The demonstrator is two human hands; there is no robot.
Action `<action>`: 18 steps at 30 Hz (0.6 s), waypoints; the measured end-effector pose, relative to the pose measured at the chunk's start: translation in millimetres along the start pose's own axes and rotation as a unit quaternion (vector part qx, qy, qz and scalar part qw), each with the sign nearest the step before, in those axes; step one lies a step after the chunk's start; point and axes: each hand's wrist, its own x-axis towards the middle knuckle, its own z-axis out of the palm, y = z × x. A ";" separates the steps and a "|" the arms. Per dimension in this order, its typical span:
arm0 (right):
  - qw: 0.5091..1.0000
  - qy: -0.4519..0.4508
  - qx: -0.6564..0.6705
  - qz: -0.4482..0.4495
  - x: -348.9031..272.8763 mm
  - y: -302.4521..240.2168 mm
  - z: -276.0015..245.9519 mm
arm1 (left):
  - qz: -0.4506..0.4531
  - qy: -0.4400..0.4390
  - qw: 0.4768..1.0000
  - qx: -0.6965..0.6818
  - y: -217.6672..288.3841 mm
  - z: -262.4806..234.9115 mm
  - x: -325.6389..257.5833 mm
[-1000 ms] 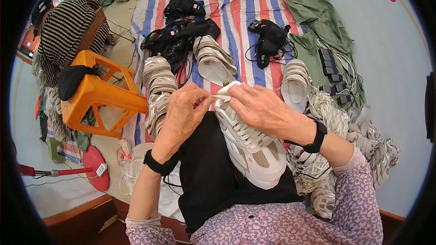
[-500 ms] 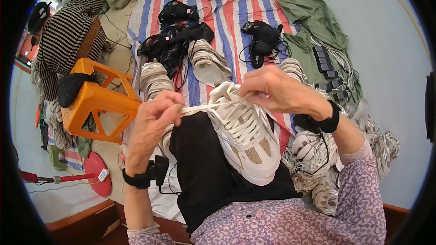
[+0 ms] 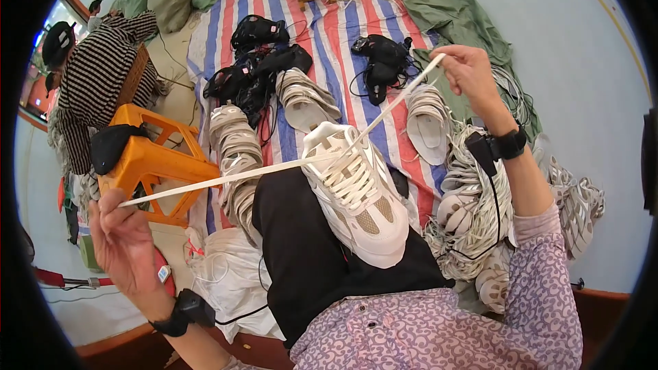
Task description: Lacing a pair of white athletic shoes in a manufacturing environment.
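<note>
A cream sneaker (image 3: 356, 195) lies on my lap, over a black cloth (image 3: 308, 253), toe pointing away. A flat white shoelace (image 3: 226, 177) runs through its top eyelets and is stretched taut to both sides. My left hand (image 3: 120, 236) grips one lace end low on the left, near the orange stool (image 3: 154, 161). My right hand (image 3: 469, 72) holds the other lace end raised at the upper right, above a loose shoe sole (image 3: 428, 123).
A striped sheet (image 3: 329, 34) on the floor carries several shoe uppers (image 3: 236, 144) and black bundles (image 3: 257, 68). Piles of white laces and shoes (image 3: 473, 205) sit at my right. A person in a striped top (image 3: 96, 89) sits at the left. Green cloth (image 3: 452, 0) lies beyond.
Both hands have moved apart from the shoe's top, pulling the lace ends out: the left down and left, the right up and right, so the lace is now stretched tight.
</note>
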 end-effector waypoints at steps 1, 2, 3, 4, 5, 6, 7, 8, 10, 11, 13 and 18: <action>0.986 -0.008 0.143 0.085 0.1 9.4 -5.4 | 0.015 -0.019 0.999 0.043 0.8 7.4 -7.1; 0.945 -0.017 0.281 0.167 -1.3 18.9 -11.0 | 0.040 -0.024 0.996 0.076 0.2 14.3 -13.4; 0.932 -0.040 0.313 0.180 -2.9 28.9 -18.0 | 0.010 -0.117 0.985 0.128 -1.9 20.8 -19.5; 0.930 -0.055 0.323 0.164 -5.5 39.2 -21.7 | 0.001 -0.128 0.983 0.129 -7.1 27.8 -36.2; 0.889 -0.058 0.421 0.172 -8.4 50.3 -24.1 | 0.097 -0.026 0.979 0.177 -18.5 38.1 -60.8; 0.837 -0.062 0.515 0.176 -11.2 62.1 -26.3 | 0.139 -0.019 0.968 0.206 -25.1 43.9 -68.7; 0.770 -0.073 0.603 0.193 -15.2 74.4 -32.3 | 0.191 0.075 0.954 0.220 -31.6 51.0 -74.9; 0.770 -0.076 0.603 0.194 -21.1 87.4 -35.9 | 0.095 -0.064 0.947 0.299 -34.9 55.6 -70.7; 0.795 -0.032 0.600 0.082 -36.8 115.7 -41.2 | -0.070 -0.237 0.885 0.394 -50.1 67.7 -65.4; 0.750 -0.004 0.626 0.211 -25.8 128.7 -48.3 | -0.131 -0.190 0.877 0.422 -62.3 73.4 -65.7; 0.777 0.008 0.591 0.218 -37.3 154.8 -59.4 | -0.159 -0.013 0.892 0.424 -101.0 72.9 -61.8; 0.851 0.077 0.439 0.276 -85.8 190.5 -60.1 | -0.195 0.054 0.842 0.499 -171.4 6.1 -3.3</action>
